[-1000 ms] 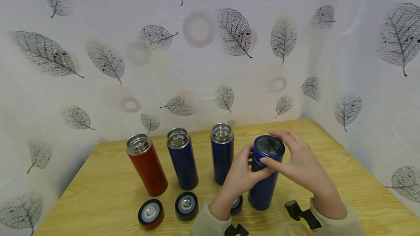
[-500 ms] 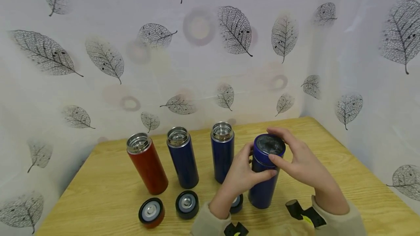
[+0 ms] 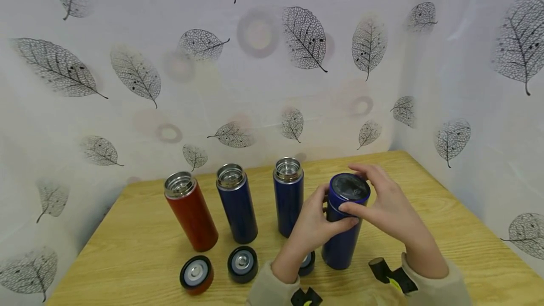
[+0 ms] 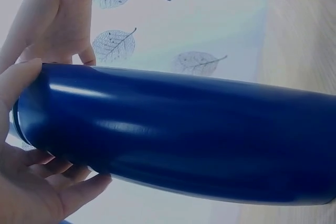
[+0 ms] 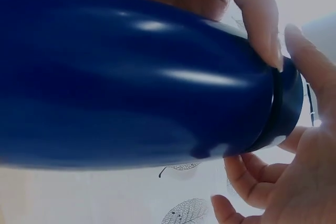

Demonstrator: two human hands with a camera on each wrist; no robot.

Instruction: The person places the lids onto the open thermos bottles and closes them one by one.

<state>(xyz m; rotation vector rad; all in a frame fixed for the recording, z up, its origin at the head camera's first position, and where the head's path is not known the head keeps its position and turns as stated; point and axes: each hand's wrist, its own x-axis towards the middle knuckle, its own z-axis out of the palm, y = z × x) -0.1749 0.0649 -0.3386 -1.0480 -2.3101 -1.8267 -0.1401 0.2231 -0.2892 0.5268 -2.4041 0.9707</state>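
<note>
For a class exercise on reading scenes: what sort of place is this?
Probably a makeshift indoor filming corner, though that is a guess: a leaf-patterned backdrop rises behind a wooden table, three lidless bottles stand in a row, and black devices sit at both wrists.

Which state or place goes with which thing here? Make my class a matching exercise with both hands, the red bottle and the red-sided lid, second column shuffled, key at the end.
Column 1
1. red bottle
2. left hand
3. red-sided lid
4. right hand

Column 2
A. lies inner side up on the table
B. has its fingers round the cap of the rightmost bottle
C. stands uncapped at the far left of the row
D. grips the rightmost bottle's body just below its cap

Pairs: 1-C; 2-D; 3-A; 4-B
</note>
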